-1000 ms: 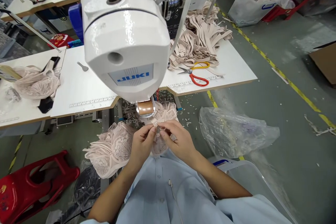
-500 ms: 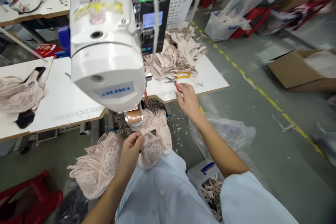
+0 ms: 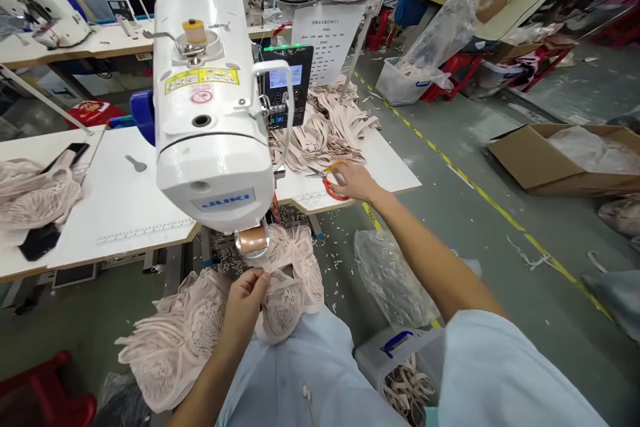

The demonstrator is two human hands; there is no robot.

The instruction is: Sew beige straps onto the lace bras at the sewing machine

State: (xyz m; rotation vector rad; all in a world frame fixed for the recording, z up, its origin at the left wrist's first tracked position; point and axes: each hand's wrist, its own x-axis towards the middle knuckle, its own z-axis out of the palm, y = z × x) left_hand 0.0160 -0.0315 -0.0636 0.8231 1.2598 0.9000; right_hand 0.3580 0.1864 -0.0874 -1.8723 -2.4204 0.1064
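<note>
My left hand (image 3: 249, 293) pinches the edge of a beige lace bra (image 3: 283, 303) at the front of the white sewing machine (image 3: 215, 180). Part of the bra rests on my lap, beneath the machine's round metal end. On the table's right part, my right hand (image 3: 356, 181) has its fingers curled at the handles of a pair of scissors (image 3: 334, 195), one handle red and one yellow. The blades point left and lie on the white tabletop. My fingertips partly cover the handles. A stack of similar lace bras (image 3: 175, 340) hangs left of my left forearm.
Beige straps (image 3: 330, 127) are heaped behind the scissors. More bras (image 3: 35, 197) lie on the left table. A plastic bin (image 3: 375, 357) with strap pieces stands beside my right leg. A cardboard box (image 3: 530, 160) is on the floor at right. Other people sit farther back.
The view has tilted up slightly. My right hand has moved a little left over the scissors' handles, and the red handle shows more. My left hand stays on the bra.
</note>
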